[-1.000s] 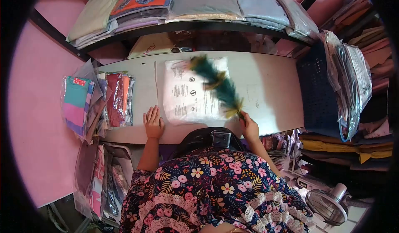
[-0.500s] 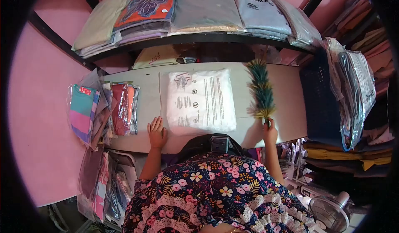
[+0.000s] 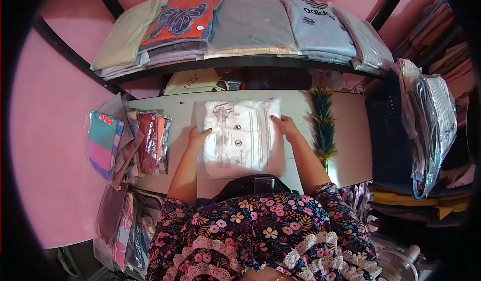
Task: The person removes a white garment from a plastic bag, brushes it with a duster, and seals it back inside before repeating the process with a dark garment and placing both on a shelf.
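Gripping the white plastic packet by its two side edges, the left hand and right hand held it flat on the desk; just right lay a feather duster, with folded clothes shelved beyond.

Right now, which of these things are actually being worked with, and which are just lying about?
In hand:
left hand and right hand, both on the white bagged garment

Lying about:
feather duster
bagged clothes pile
folded shirts on shelf
blue basket
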Demonstrator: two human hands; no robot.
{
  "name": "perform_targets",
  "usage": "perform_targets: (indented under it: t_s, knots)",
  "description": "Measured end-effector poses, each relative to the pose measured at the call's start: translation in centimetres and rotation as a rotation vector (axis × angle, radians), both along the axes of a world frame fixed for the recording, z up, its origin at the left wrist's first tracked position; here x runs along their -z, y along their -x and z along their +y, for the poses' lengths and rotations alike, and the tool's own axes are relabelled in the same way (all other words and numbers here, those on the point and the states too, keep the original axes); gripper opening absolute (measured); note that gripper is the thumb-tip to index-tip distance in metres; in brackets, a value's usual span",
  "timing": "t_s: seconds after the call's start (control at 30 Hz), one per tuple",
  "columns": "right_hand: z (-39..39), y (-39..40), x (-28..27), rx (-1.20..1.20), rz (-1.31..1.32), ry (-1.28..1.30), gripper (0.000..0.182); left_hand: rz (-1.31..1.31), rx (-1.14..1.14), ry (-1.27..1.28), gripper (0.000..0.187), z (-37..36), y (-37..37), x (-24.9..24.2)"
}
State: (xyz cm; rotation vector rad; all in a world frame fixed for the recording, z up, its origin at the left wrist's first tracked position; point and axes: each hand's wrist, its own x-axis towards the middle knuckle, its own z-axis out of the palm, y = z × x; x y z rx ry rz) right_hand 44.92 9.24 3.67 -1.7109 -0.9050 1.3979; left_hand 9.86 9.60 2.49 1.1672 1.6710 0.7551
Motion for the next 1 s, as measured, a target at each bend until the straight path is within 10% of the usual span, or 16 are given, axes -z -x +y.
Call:
perform_targets:
  t_s: [0.27, 0.43, 0.6, 0.73, 1.0]
  knots:
    - [-1.9, -2.1, -11.2, -0.043, 0.164, -0.611, 0.021, -0.047, -0.084, -0.141, 0.026, -1.8, -1.7, -12.4]
    - [-7.3, -5.7, -14.4, -0.137, -0.161, -0.743, 0.037, 0.048, 0.364, -1.015, 0.029, -1.6, 1.6, -13.5]
    - [-15.6, -9.3, -9.1, 0.062, -0.983, -0.45, 0.054, 0.157, 0.091, -0.495, 0.031, -7.1, 5.8, -2.4]
    - [-22.9, -12.1, 0.2, 0.227, -0.88, 0.037, 0.067, 0.003, -0.044, -0.157, 0.024, -11.5, 6.6, 3.8]
    - [-19.0, -8.5, 0.7, 0.295, -0.836, -0.239, 0.031, -0.027, -0.208, -0.014, 0.02, -11.4, 3.5, 2.1]
